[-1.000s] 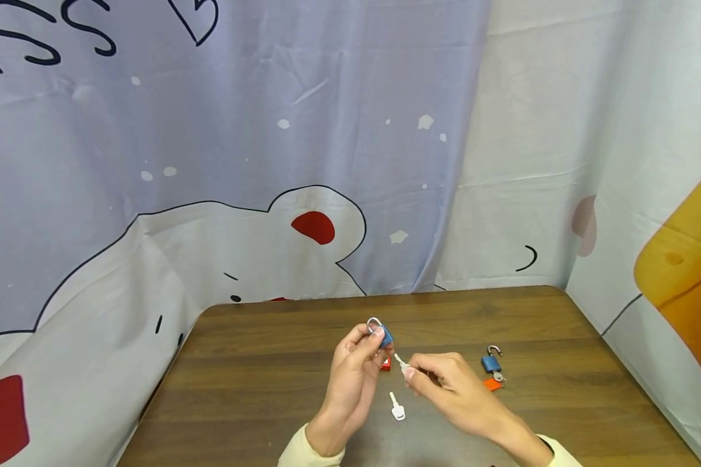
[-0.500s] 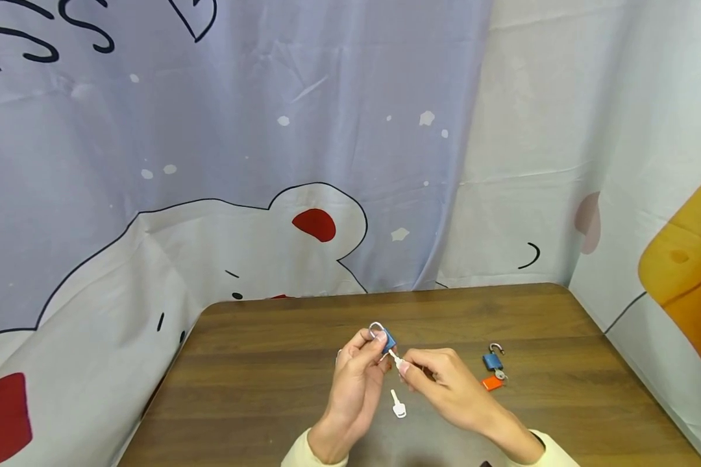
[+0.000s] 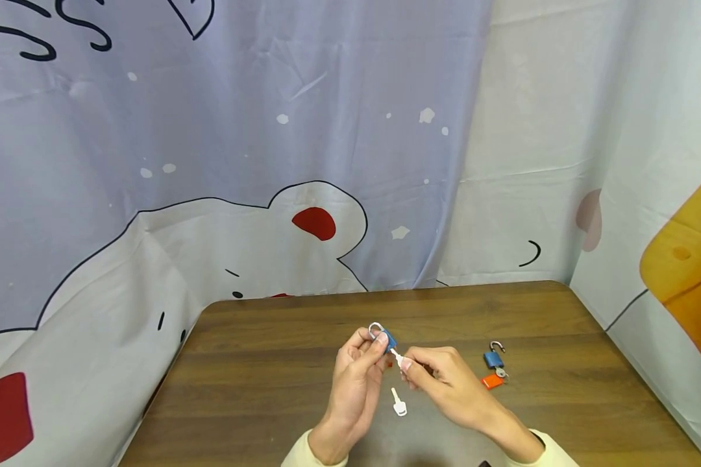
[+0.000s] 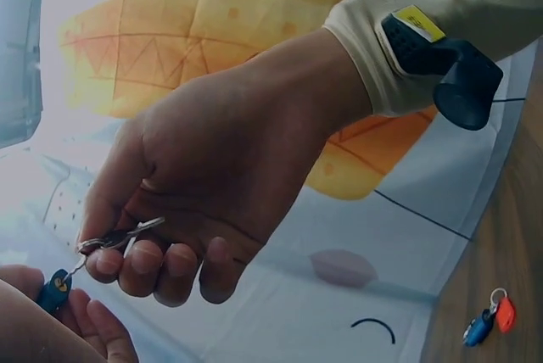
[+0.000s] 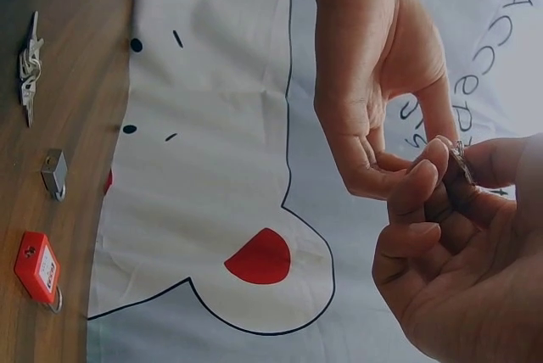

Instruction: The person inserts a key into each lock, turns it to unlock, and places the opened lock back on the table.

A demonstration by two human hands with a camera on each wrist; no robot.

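Observation:
In the head view my left hand (image 3: 353,389) holds up a small blue padlock (image 3: 390,340) between thumb and fingers, its silver shackle pointing up and away. My right hand (image 3: 450,386) pinches a silver key (image 3: 397,357), whose tip meets the padlock's keyhole end. How deep the tip sits cannot be told. More keys (image 4: 127,236) hang against the right fingers in the left wrist view, where the padlock (image 4: 55,291) is partly covered by the left hand. A pale key (image 3: 400,403) lies on the table below the hands.
On the wooden table (image 3: 257,389), right of the hands, lies another blue padlock (image 3: 493,360) with its shackle open, beside an orange tag (image 3: 492,381). The right wrist view shows a red padlock (image 5: 38,268), a grey padlock (image 5: 54,174) and a bunch of keys (image 5: 30,70).
The key in my right hand has moved left and up from just short of the blue padlock to its keyhole end. My left hand has shifted very little, still holding the padlock.

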